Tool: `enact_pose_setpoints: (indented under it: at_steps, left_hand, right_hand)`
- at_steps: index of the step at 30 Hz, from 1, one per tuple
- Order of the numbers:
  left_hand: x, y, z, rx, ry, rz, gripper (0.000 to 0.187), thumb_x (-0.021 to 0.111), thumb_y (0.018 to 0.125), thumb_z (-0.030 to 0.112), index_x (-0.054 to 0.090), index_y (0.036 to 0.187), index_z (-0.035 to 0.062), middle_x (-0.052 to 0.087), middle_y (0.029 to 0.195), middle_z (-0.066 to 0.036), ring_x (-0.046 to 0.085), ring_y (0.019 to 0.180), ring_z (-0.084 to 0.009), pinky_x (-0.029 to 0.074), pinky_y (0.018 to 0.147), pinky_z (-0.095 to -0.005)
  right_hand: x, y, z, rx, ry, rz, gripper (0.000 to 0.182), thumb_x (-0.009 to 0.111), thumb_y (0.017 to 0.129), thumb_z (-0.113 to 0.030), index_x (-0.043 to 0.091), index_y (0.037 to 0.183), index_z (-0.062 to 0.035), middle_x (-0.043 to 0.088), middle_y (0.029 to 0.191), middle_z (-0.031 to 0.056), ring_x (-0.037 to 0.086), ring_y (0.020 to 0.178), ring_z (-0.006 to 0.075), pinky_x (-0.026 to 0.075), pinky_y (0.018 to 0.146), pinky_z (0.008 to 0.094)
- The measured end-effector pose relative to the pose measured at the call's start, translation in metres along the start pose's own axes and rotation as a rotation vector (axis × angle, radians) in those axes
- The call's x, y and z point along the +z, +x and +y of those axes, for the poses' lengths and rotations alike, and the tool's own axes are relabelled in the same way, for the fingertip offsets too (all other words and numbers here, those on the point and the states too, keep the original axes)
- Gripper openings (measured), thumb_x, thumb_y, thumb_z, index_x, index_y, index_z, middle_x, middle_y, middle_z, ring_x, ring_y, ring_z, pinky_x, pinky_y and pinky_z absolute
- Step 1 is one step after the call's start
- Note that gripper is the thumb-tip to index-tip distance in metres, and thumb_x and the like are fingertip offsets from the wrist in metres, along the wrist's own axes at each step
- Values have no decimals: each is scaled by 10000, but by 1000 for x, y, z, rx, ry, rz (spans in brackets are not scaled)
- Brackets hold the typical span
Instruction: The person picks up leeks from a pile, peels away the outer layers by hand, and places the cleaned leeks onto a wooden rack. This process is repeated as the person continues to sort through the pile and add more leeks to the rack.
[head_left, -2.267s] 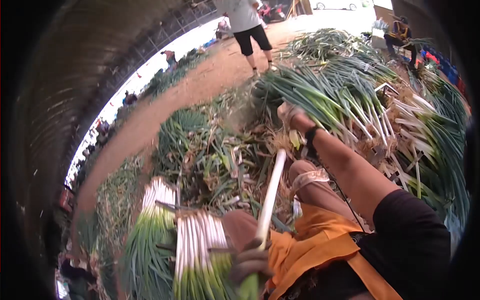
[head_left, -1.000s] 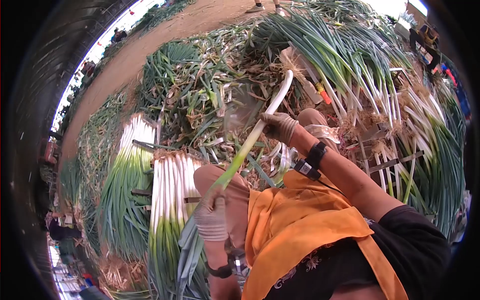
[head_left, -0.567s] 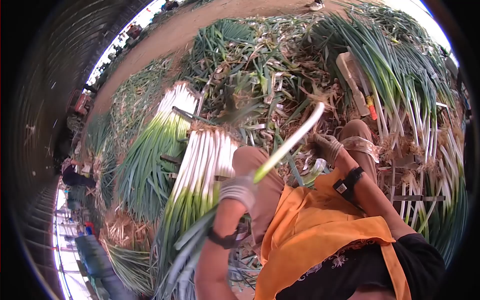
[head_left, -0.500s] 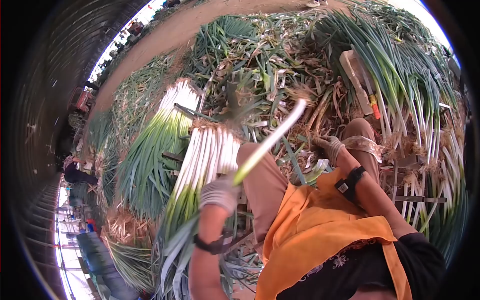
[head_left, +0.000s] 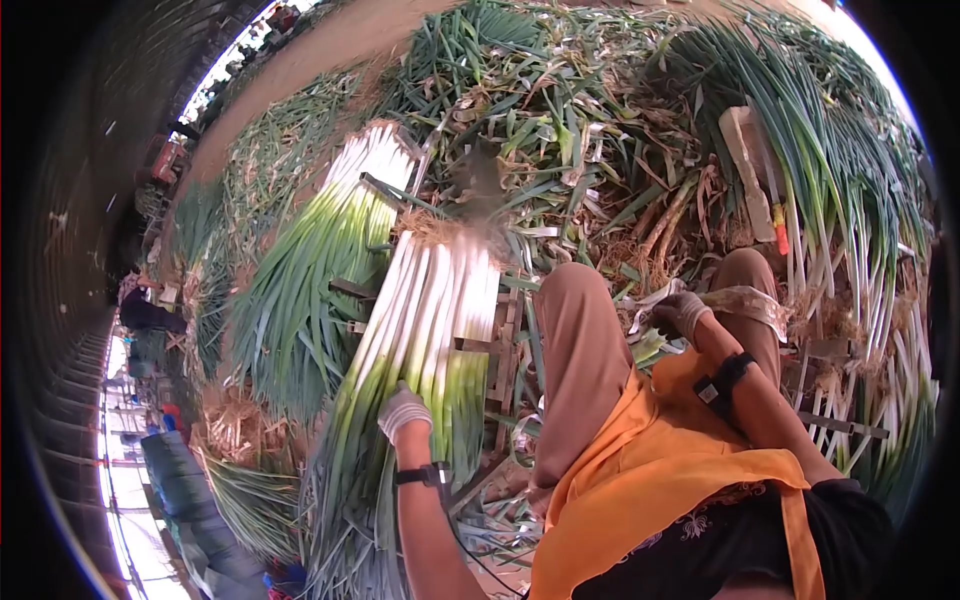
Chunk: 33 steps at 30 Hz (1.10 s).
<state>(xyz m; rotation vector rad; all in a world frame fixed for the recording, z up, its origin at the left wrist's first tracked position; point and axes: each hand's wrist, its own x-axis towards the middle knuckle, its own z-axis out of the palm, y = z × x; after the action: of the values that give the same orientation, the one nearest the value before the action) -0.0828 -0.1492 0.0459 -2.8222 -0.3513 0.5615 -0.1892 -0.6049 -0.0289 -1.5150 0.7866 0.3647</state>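
My left hand [head_left: 403, 412], in a pale glove, is curled down on the green part of a long green onion in the near bundle [head_left: 425, 310]. Its fingertips are partly hidden among the stalks. The bundle lies side by side on a low rack, roots [head_left: 425, 228] away from me, white stems in the middle and leaves toward me. My right hand [head_left: 682, 315], gloved with dark, soiled fingers, is closed beside my right knee, above loose peeled leaves [head_left: 652, 345]. Whatever it may hold is hidden.
A second bundle of green onions [head_left: 315, 255] lies farther left. Untrimmed onions [head_left: 830, 180] are heaped at the right, beside a pale block [head_left: 740, 165] and an orange-red handle [head_left: 779, 228]. Leaf scraps [head_left: 560, 130] cover the ground ahead. Another person [head_left: 150, 310] is at far left.
My left hand has swung left and down, bringing the raised onion onto the near bundle. My right hand has drawn its fingers in. The view has shifted slightly.
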Motion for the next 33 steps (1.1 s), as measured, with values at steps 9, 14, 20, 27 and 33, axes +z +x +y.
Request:
enact_pose_setpoints:
  at_steps: [9,14,20,27,33]
  left_hand:
    - [-66,-15,-29,-8,7,-64,423,505,829,324,471,1212,148,606,1045,-156,581,980,-308,463,804,-414]
    - [-96,16,-70,-53,3,14,433,527,832,303,448,1232,158,614,1013,-173,595,944,-327,466,799,-415]
    - [-49,78,-72,-68,71,2,337,539,835,302,511,1128,137,635,940,-158,615,885,-311,487,755,-401]
    - [-15,94,-79,-49,-30,72,319,561,810,281,544,1081,113,625,972,-168,607,904,-315,490,760,-400]
    - [-36,89,-85,-2,-102,35,349,559,805,286,537,1094,92,620,966,-184,602,892,-333,482,770,-407]
  right_hand:
    - [6,29,2,105,-159,-3,194,597,806,-172,613,896,-1,615,673,71,574,500,153,450,418,267]
    - [13,41,-6,103,-188,-4,186,599,793,-167,625,881,-5,626,670,80,579,494,159,453,416,271]
    - [29,54,-6,123,-186,-17,187,602,780,-213,637,817,-33,616,666,58,576,509,153,463,441,280]
    - [39,53,-10,127,-215,-5,189,603,791,-190,614,797,-2,611,675,76,564,516,152,460,450,272]
    - [70,84,-83,-845,-1296,-122,187,574,740,-105,650,910,-110,586,1029,20,530,992,163,465,792,281]
